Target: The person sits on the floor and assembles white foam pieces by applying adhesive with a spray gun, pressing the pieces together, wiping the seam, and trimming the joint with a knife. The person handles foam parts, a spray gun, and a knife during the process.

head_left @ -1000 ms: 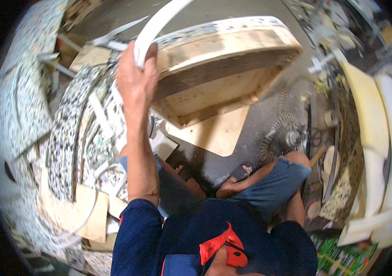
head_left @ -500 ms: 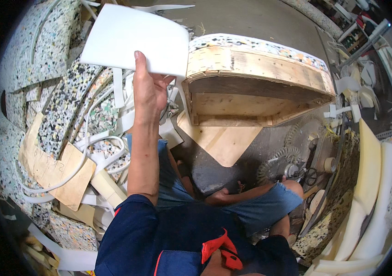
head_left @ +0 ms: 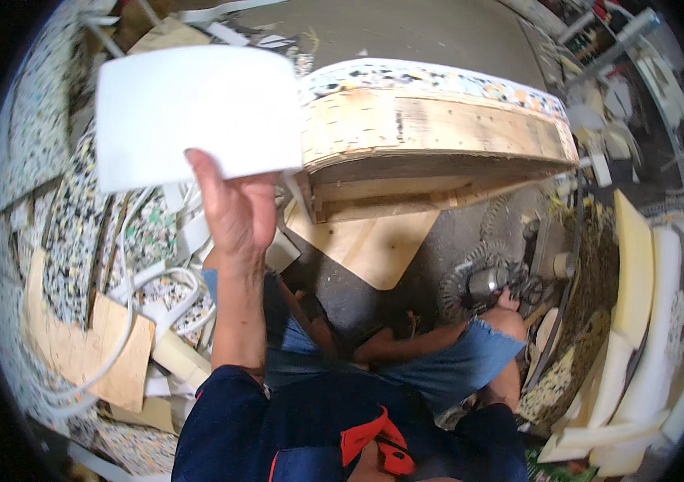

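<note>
My left hand [head_left: 238, 210] is closed on the near edge of a white foam sheet [head_left: 197, 112], its thumb on top and its fingers underneath. The sheet's right end meets the left end of a hollow wooden frame [head_left: 438, 120]; whether it is fixed there I cannot tell. Speckled multicoloured foam [head_left: 438, 80] covers the frame's upper side. Low on the right, my right hand [head_left: 507, 299] is beside a silver metal cup [head_left: 488, 281], probably part of a spray gun, next to a coiled hose [head_left: 450, 293]. My knee hides most of that hand, and its fingers are unclear.
Speckled foam pieces [head_left: 65, 241], white strips and a plywood offcut [head_left: 97, 345] crowd the left. Beneath the frame lies a pale wooden board [head_left: 366, 249]. Long yellow and white foam pieces [head_left: 635, 281] stand at the right. A tape roll [head_left: 564, 265] sits near the hose.
My left hand has moved the foam sheet's free end left and downward, tilting it toward me. My right hand has shifted slightly right, around the metal cup. The view has shifted a little.
</note>
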`<state>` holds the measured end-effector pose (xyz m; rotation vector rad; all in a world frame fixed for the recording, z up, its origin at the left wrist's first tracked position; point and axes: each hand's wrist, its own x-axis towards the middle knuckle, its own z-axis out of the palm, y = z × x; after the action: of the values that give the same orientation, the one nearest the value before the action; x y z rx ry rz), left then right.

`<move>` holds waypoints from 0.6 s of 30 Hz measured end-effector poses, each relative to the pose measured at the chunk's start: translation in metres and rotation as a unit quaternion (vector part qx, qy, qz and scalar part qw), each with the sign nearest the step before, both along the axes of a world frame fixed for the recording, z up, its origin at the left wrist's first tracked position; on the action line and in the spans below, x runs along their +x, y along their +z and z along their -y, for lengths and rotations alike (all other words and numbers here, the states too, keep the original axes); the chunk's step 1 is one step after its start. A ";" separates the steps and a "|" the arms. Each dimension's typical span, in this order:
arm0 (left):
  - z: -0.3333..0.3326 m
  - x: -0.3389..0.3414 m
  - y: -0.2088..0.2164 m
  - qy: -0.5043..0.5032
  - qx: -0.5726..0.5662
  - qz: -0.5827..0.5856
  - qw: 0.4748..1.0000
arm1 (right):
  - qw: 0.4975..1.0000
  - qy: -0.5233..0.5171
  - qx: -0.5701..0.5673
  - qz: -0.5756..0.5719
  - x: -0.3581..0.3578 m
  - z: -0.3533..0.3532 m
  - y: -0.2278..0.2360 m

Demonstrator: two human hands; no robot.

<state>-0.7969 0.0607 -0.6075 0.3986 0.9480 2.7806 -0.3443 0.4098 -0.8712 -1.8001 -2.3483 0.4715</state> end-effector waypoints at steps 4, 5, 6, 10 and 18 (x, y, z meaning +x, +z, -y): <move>-0.003 0.004 0.000 0.031 -0.009 0.021 0.999 | 0.926 -0.071 -0.113 -0.353 0.004 -0.037 0.055; -0.002 0.007 -0.001 0.021 -0.005 0.027 0.999 | 0.954 -0.104 -0.082 -0.267 0.001 -0.041 0.080; -0.002 0.008 -0.002 0.016 -0.002 0.027 1.000 | 0.951 -0.065 -0.040 -0.299 -0.006 -0.038 0.103; 0.005 0.013 -0.008 -0.001 0.007 0.018 1.000 | 0.929 0.073 -0.043 -0.360 -0.047 0.017 0.211; 0.016 0.023 -0.013 0.011 0.026 0.015 0.999 | 0.889 0.238 -0.015 -0.392 -0.177 0.195 0.398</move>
<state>-0.7737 0.0452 -0.6203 0.3560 0.8795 2.8273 -0.5214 0.2146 -0.4729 -0.7518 -2.1147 1.0581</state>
